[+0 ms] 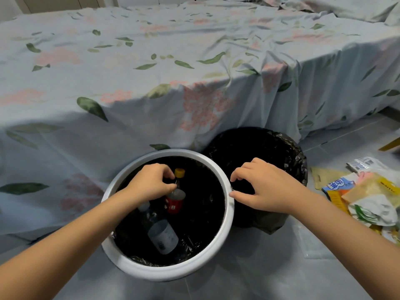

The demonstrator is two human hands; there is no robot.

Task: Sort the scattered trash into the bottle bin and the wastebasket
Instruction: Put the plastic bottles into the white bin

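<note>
While your left hand [151, 182] pinches the neck of the yellow-capped bottle [175, 194] low centre in the frame, the bottle hangs upright inside the white-rimmed bottle bin [225, 176], above a clear bottle [161, 234] lying there. Your right hand [259, 189], fingers loosely curled and holding nothing, rests at the rim. The black-lined wastebasket [287, 148] hides its contents; wrappers [368, 195] run off the right edge.

A round white plastic bin lined with a black bag [229, 204] stands on the grey tiled floor [270, 273] before the floral-sheeted bed [151, 61]. A yellow-capped bottle [175, 197] and a clear plastic bottle [161, 232] lie inside. A black-bagged wastebasket [287, 156] touches its right side; a heap of crumpled wrappers [368, 195] lies further right.
</note>
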